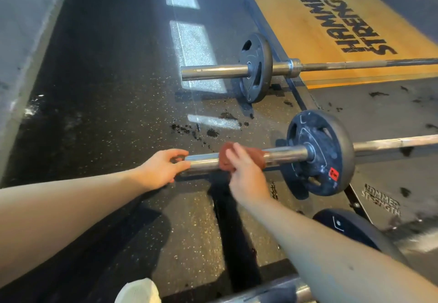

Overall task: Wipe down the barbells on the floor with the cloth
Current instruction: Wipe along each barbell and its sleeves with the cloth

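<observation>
On the floor [106, 77], the barbell [286, 153] looks heavy, stiff, slick; left grip [163, 170] curls round its sleeve end, right grip [246, 177] clasps the soft cloth [257, 157] wrapped over the sleeve, short of the plate [320, 153].

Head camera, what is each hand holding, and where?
The left hand grips the nearer chrome barbell at its sleeve's end; the right hand holds the reddish-brown cloth wrapped round the sleeve's middle.
</observation>
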The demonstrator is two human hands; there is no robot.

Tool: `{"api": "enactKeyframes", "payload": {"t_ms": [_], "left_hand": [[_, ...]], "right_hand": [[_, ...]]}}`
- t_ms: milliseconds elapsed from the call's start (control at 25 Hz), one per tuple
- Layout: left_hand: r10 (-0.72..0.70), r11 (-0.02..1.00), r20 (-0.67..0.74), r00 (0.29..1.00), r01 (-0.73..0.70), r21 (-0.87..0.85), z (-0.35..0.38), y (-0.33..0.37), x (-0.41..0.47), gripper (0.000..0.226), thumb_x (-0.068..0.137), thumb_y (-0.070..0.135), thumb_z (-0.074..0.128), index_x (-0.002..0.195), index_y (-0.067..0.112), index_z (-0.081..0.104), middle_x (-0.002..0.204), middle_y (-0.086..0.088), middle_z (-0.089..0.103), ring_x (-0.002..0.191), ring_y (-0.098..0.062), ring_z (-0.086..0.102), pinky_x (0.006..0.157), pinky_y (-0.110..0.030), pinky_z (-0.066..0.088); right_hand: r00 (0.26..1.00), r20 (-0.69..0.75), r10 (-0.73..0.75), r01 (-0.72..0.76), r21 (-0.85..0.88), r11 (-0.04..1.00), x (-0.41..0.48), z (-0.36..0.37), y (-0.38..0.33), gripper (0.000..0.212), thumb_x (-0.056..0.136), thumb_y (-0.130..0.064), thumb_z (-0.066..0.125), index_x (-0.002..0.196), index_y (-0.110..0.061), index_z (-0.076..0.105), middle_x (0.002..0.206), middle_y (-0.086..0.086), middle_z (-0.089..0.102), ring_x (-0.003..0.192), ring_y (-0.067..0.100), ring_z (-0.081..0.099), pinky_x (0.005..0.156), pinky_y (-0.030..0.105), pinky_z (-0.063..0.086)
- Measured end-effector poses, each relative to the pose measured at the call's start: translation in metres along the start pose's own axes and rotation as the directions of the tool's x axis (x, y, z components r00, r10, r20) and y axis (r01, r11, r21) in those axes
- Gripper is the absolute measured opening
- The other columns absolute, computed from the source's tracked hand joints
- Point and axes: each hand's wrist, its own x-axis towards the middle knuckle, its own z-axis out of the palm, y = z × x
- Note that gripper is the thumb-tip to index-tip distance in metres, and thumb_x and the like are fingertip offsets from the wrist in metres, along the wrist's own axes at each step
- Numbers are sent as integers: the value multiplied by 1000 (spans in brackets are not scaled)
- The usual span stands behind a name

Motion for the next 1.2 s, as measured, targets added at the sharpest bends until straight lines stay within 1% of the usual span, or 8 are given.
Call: {"api": "enactKeyframes", "payload": {"t_ms": [80,240,400,520,680,800,1000,1200], "left_hand": [[91,979,-9,996,-88,184,2,4,-3,38,101,32,60,138,30,53,116,2,64,76,-18,65,62,-29,55],[96,985,-64,993,-85,153,6,5,1,44,102,27,60,145,24,53,107,4,65,68,-13,61,55,-23,52],[31,999,-20,999,-31,9,-3,-3,4,47,100,29,60,147,31,50,122,3,66,93,-15,68,74,-30,59],[14,1000,-30,999,-14,-12,-7,-3,11,44,99,33,63,143,34,55,120,4,68,101,-33,69,84,-46,62],[31,999,0,1000,-31,-27,-2,0,9,43,102,30,58,145,35,53,117,6,64,80,-19,62,75,-34,60],[35,997,-3,999,-35,-74,-5,-4,7,44,104,27,56,147,32,51,115,0,65,78,-17,58,72,-30,58],[-30,985,-17,999,26,-171,-10,-18,16,63,98,-9,45,140,37,56,131,4,63,104,-18,65,88,-41,58],[-31,989,-3,999,31,-147,-13,-18,28,49,100,7,52,131,43,62,124,5,68,108,-25,67,94,-50,57]], "right_hand": [[983,-89,162,-160,38,986,8,-34,40,54,101,1,53,151,-19,48,166,-9,26,152,19,28,125,33,17],[918,-234,321,-288,163,944,8,-13,12,56,102,1,50,154,-17,41,168,-7,20,153,19,24,122,33,15],[991,-82,105,-92,149,985,-6,61,-63,58,103,0,48,156,-20,38,169,-13,12,149,11,25,119,24,6],[998,6,-64,62,163,985,7,35,-38,54,102,-1,51,152,-19,45,167,-12,22,151,7,22,118,17,2],[941,-156,300,-264,214,940,18,-47,39,49,103,-6,53,150,-19,49,165,-12,26,152,14,24,125,34,16],[872,-267,410,-362,212,908,20,-32,17,51,104,-4,50,153,-15,43,169,-6,19,154,21,24,117,28,16],[975,-124,183,-153,219,964,2,62,-77,53,104,-5,49,155,-19,42,170,-12,10,151,18,28,117,24,20],[996,12,-88,85,181,980,8,36,-50,49,103,-8,52,150,-21,49,167,-15,22,150,6,23,118,17,9]]}}
